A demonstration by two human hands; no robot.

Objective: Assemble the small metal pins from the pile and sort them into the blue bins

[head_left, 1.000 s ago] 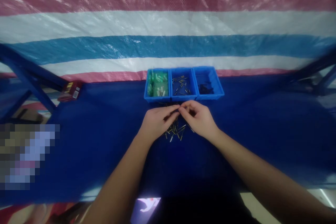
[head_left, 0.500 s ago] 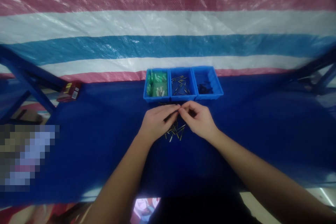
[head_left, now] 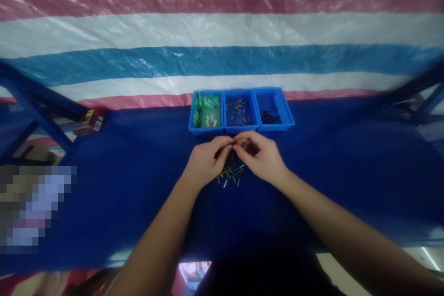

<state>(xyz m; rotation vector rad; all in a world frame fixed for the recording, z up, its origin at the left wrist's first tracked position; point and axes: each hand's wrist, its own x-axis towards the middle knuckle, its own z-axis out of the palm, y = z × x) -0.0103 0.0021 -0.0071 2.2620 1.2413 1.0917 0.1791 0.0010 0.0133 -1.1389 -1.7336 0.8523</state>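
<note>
My left hand (head_left: 207,159) and my right hand (head_left: 262,155) meet at the fingertips over the table, both pinched. Whatever lies between the fingertips is too small and hidden to name. Under and between the hands is a loose pile of thin brass-coloured metal pins (head_left: 229,173). Just beyond my fingers stand three blue bins side by side. The left bin (head_left: 207,131) holds green and whitish small pieces, the middle bin (head_left: 242,128) has thin metal pins, and the right bin (head_left: 277,126) contains small dark parts.
A blue surface (head_left: 132,185) spreads under everything. At the back left lies a dark red box (head_left: 90,121) beside a blue metal frame (head_left: 41,97). A striped plastic sheet (head_left: 222,62) hangs behind the bins. A pixelated patch covers the left edge.
My left fingers have curled from a flatter, extended pose into a pinch, with the thumb raised towards the fingertips. The meeting point of both hands has shifted slightly left.
</note>
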